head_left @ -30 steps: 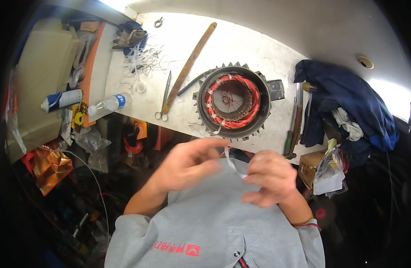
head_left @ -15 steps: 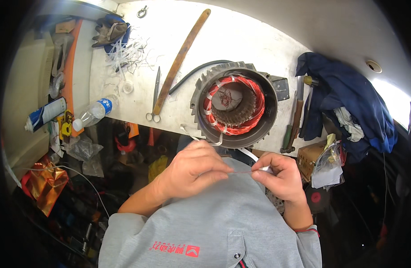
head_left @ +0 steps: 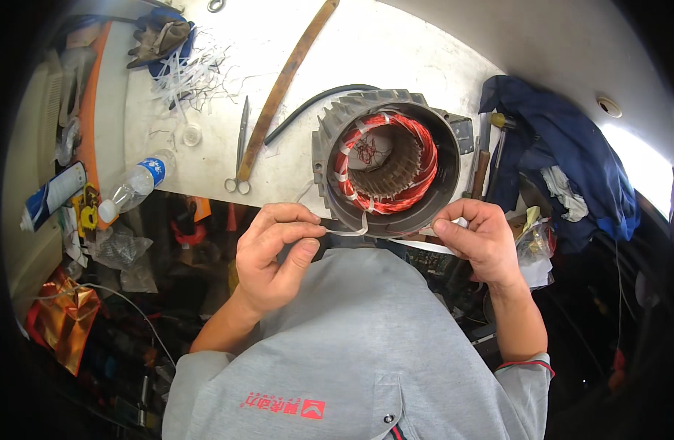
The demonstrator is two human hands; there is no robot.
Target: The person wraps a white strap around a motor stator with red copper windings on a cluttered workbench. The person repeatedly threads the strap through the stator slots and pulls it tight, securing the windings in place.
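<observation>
A finned metal motor housing [head_left: 329, 132] sits at the bench's front edge, with a ring of red windings [head_left: 395, 198] tied with white bands inside. My left hand [head_left: 274, 257] is just below its left side, curled fingertips on a white tape [head_left: 355, 232] that runs to the lower rim of the windings. My right hand [head_left: 476, 242] is at the housing's lower right, thumb and fingers pinched on white tape, with a thin red strand beside it.
The bench [head_left: 381, 51] holds a long brown strip [head_left: 293, 81], scissors [head_left: 243, 147], a black tube [head_left: 300, 110], gloves and white scraps [head_left: 183, 81]. Plastic bottle [head_left: 139, 187] and spray can [head_left: 51, 194] stand left. Navy clothing [head_left: 564, 154] and hand tools [head_left: 483, 169] lie right.
My hands have spread apart, the right rising rightward, the left rising leftward to the tape hanging from the windings. The view has shifted slightly, moving the bench items up and left.
</observation>
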